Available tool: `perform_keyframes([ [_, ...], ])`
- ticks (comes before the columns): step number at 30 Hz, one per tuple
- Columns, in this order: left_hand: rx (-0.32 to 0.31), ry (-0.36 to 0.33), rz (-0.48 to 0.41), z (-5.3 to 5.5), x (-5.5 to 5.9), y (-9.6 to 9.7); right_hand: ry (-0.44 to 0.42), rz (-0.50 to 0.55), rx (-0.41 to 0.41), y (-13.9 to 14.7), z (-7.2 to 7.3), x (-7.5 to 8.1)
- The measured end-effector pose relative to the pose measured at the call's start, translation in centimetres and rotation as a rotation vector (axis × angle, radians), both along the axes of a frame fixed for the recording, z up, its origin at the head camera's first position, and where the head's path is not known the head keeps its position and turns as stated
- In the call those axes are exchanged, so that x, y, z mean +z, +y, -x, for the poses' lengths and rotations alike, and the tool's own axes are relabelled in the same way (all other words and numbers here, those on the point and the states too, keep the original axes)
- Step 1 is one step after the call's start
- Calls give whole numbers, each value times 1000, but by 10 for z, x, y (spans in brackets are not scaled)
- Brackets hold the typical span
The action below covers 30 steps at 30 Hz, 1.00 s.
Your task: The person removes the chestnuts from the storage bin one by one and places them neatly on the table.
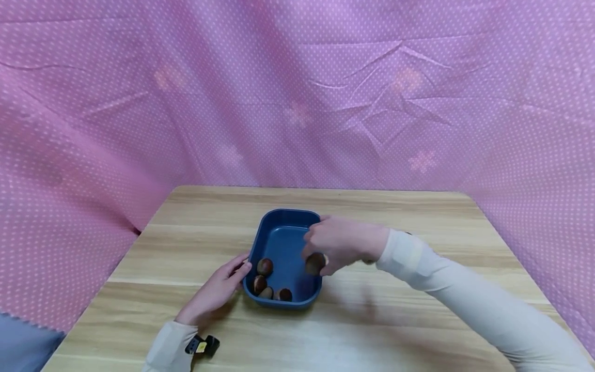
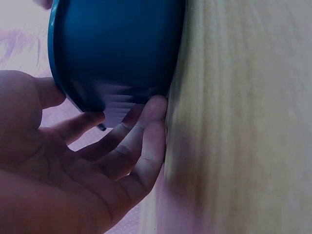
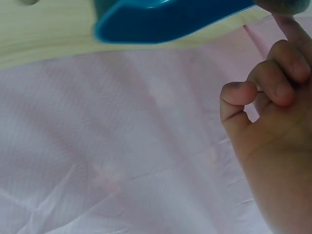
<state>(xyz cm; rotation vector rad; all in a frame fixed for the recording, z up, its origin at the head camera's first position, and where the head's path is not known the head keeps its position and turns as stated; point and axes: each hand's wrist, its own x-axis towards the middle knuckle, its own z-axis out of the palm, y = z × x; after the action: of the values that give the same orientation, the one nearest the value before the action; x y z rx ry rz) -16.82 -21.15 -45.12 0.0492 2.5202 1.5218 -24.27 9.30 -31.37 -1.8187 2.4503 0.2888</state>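
Note:
A deep blue rectangular container (image 1: 289, 243) stands on the table, with several brown chestnuts (image 1: 265, 267) gathered at its near left end. My left hand (image 1: 222, 289) holds its left side: the thumb lies at the rim, and the fingers (image 2: 155, 108) bear on the outer wall low by the tabletop. Over the container's right part, my right hand (image 1: 346, 240) pinches one chestnut (image 1: 315, 263) between thumb and index finger. In the right wrist view that chestnut (image 3: 287, 5) is cut off by the top edge, and the other fingers (image 3: 273, 80) are curled in beside it.
The light wooden table (image 1: 209, 222) carries the container near its middle. Part of a small brown object (image 1: 369, 261) shows below the right wrist. A pink dotted cloth (image 1: 297, 103) hangs behind and on both sides. A small black device (image 1: 207, 346) is strapped to the left wrist.

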Motion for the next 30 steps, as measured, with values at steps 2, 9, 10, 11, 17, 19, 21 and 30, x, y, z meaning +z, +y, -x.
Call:
perform_keyframes([
  [2,-4,-2,-5,0,0,1,6,13,-17,15,0,1],
  [9,10,-5,-8,-1,0,4,-31,91,-88,70,6,-14],
  [10,12,-5,-7,-1,0,5,-41,110,-104,78,7,-17],
  [11,8,-7,-11,-1,0,5,-52,120,-122,87,8,-20],
  [17,-12,-1,-28,-3,0,5,-89,170,-198,142,13,-29],
  [19,-5,-3,-20,-4,1,4,-89,190,-230,159,17,-32],
  [21,0,1,-9,-4,2,3,-90,210,-263,174,23,-36],
  [30,3,4,12,-9,2,4,-124,243,-457,218,41,-67],
])
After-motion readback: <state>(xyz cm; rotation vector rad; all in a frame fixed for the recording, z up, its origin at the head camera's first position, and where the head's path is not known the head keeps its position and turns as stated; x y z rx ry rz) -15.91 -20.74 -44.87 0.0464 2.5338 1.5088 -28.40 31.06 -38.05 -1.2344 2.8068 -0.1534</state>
